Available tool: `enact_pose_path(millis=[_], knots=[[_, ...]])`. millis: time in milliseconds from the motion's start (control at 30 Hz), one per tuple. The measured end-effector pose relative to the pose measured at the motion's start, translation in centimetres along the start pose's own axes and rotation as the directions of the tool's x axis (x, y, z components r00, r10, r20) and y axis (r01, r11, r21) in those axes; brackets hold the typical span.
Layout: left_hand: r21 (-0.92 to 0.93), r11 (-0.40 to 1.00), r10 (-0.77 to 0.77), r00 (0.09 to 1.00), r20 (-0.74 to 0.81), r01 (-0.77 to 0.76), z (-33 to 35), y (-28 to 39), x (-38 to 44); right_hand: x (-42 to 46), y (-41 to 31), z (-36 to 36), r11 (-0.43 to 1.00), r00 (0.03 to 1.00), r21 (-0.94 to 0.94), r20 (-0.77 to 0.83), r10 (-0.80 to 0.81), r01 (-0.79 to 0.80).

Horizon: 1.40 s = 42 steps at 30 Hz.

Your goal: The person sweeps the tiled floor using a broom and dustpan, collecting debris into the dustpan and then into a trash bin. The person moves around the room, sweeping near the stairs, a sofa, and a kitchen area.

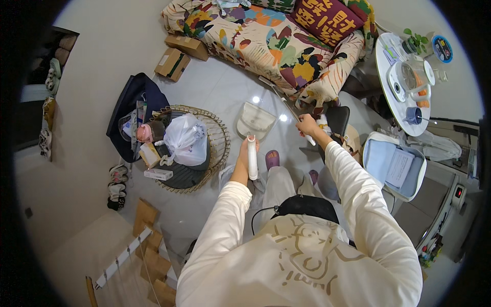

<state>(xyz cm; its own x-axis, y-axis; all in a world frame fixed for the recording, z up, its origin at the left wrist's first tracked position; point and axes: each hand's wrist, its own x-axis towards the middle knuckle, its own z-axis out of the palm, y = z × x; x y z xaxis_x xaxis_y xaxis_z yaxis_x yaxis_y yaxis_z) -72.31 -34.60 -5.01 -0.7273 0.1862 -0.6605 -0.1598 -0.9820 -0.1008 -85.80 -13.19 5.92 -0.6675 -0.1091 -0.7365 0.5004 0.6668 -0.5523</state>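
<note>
My left hand (pixel 245 151) grips the white upright handle (pixel 252 163) of a dustpan. Beyond that hand, the off-white pan (pixel 256 118) appears at floor level, its wide edge facing the sofa. My right hand (pixel 308 126) is closed around the white-ended shaft of a broom (pixel 290 106). The broom slants away to the upper left, and its narrow head (pixel 267 81) lies by the foot of the sofa (pixel 264 42). Whether any sweepings lie in the pan is too small to tell.
Left of me, a gold wire-frame table (pixel 226 142) bears a white plastic bag (pixel 187 139) and a pink-lidded container (pixel 144 133). Cardboard boxes (pixel 172 64) stand by the wall. On my right are a dark chair (pixel 338 119), an open white case (pixel 416 174) and a round white table (pixel 383 76).
</note>
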Motion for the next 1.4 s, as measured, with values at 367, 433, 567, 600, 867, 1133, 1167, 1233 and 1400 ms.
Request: enact_pose_path(millis=[367, 433, 567, 600, 867, 1133, 1167, 1233, 1400], knots=[[0.330, 0.913, -0.169, 0.958, -0.231, 0.240, 0.8, 4.1, 3.1, 4.8, -3.0, 1.9, 0.978, 0.997, -0.194, 0.057, -0.060, 0.070], [0.656, 0.718, -0.009, 0.946, -0.323, 0.231, 3.5, 4.5, 0.1, 4.5, -3.6, 2.1, 0.971, 0.997, -0.238, 0.083, -0.008, 0.027], [0.822, 0.569, 0.231, 0.952, -0.202, 0.036, 8.5, 3.1, -4.8, 3.4, -2.9, 2.7, 0.970, 0.998, -0.244, 0.054, 0.022, -0.008], [0.875, 0.485, 0.269, 0.950, -0.159, 0.009, 7.5, 2.3, -4.7, 2.7, -3.0, 2.9, 0.961, 0.995, -0.277, 0.099, 0.024, 0.005], [0.955, -0.270, 0.650, 0.709, 0.273, -0.121, 9.3, -3.4, -3.8, -5.1, 1.2, 0.3, 0.930, 0.937, -0.342, 0.349, -0.009, 0.136], [0.963, -0.243, 0.676, 0.691, 0.256, -0.119, 9.6, -5.4, -4.1, -11.8, -2.7, -4.1, 0.992, 0.960, -0.119, 0.278, -0.015, 0.049], [0.963, -0.237, 0.674, 0.693, 0.256, -0.126, 9.6, -5.6, -4.1, -11.0, -2.5, -3.7, 0.985, 0.961, -0.152, 0.272, -0.042, 0.086], [0.963, -0.232, 0.673, 0.693, 0.259, -0.134, 9.6, -6.1, -3.8, -7.8, -1.4, -2.4, 0.964, 0.962, -0.216, 0.256, -0.098, 0.156], [0.960, -0.257, 0.684, 0.681, 0.261, -0.110, 9.3, -6.2, -3.8, -3.9, -1.3, 1.4, 0.938, 0.979, -0.310, 0.172, -0.105, 0.155]])
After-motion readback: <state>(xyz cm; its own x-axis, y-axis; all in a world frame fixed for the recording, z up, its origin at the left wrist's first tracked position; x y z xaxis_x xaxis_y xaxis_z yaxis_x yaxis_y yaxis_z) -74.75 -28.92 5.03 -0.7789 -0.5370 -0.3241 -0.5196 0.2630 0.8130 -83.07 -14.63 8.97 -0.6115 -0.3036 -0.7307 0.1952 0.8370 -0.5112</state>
